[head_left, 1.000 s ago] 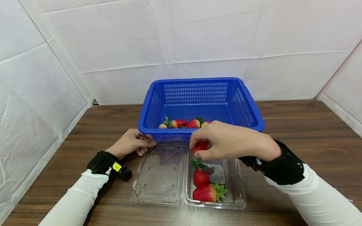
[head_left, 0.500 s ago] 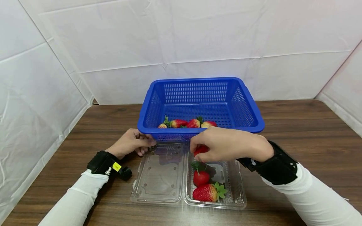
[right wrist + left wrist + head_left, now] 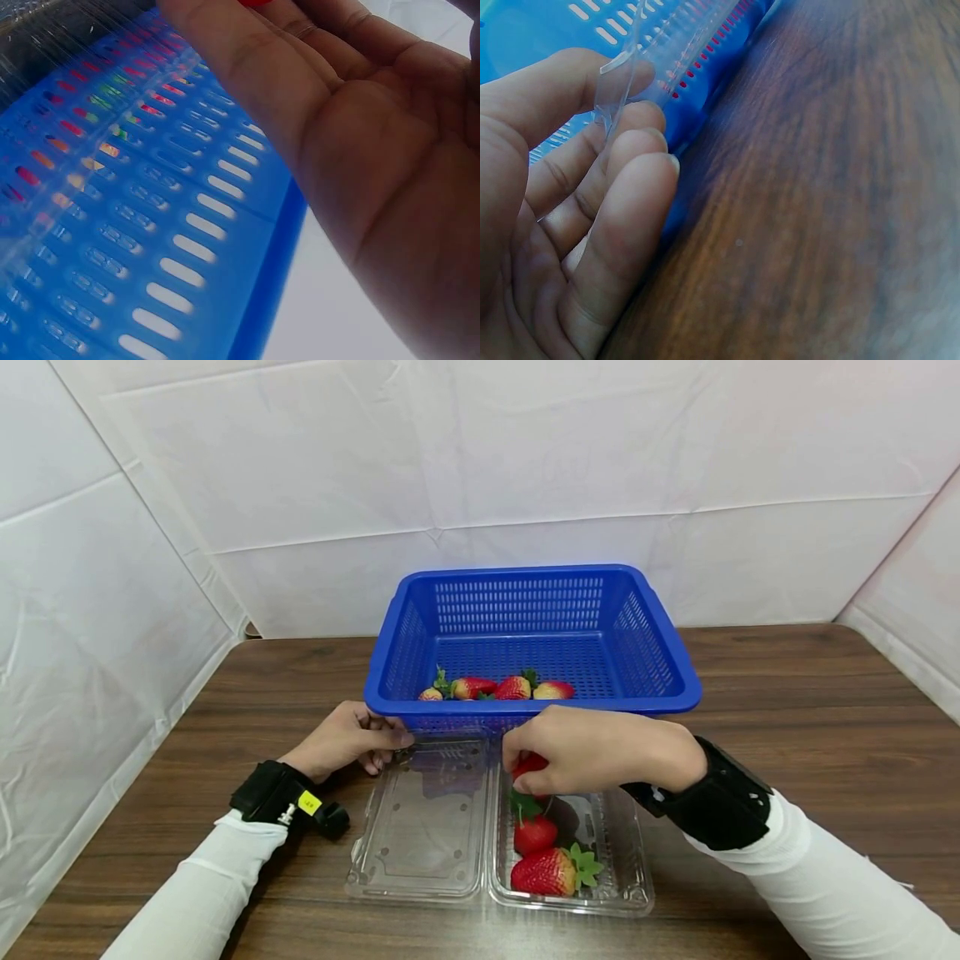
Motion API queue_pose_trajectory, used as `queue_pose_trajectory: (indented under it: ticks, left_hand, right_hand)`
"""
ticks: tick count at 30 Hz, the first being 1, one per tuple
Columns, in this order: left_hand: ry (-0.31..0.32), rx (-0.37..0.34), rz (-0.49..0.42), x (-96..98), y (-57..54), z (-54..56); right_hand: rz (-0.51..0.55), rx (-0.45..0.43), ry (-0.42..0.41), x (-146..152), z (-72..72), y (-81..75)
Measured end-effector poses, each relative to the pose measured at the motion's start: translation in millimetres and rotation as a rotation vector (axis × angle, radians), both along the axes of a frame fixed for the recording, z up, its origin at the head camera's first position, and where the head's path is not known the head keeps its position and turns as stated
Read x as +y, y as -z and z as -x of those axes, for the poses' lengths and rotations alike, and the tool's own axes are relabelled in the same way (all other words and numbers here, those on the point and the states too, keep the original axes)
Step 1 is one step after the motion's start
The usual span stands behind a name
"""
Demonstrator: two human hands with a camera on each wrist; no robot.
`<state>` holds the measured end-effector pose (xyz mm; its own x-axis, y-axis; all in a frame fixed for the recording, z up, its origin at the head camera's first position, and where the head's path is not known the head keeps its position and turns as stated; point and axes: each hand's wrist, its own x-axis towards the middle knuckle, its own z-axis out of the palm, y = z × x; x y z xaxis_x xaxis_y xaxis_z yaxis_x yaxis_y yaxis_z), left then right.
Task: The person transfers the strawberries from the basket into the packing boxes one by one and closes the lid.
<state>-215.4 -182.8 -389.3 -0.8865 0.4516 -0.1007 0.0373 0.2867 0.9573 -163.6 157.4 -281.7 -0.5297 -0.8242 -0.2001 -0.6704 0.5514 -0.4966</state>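
Observation:
A clear plastic clamshell box lies unfolded on the table, its lid to the left. My left hand pinches the lid's far left corner between thumb and fingers; the left wrist view shows the clear edge there. Over the far end of the right half, my right hand holds a red strawberry, partly hidden by the fingers. Nearer me in that half sit a small strawberry and a larger strawberry with green leaves. In the right wrist view the held berry is almost wholly out of sight.
Directly behind the box stands a blue slotted basket with several strawberries along its near side. Its front wall is close to both hands. White cloth hangs behind and beside the brown wooden table.
My right hand has come slightly down and toward me with the strawberry, uncovering another berry in the basket. The small strawberry's leaves shifted slightly. My left hand stays in place.

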Motion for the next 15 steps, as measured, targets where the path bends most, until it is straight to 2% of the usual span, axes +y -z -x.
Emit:
queue_pose_trajectory:
  ticks: [15]
  left_hand:
    - [-0.001,0.007,0.005,-0.3,-0.1,0.7]
  right_hand:
    - [-0.056,0.009,0.008,-5.6,1.6,8.1]
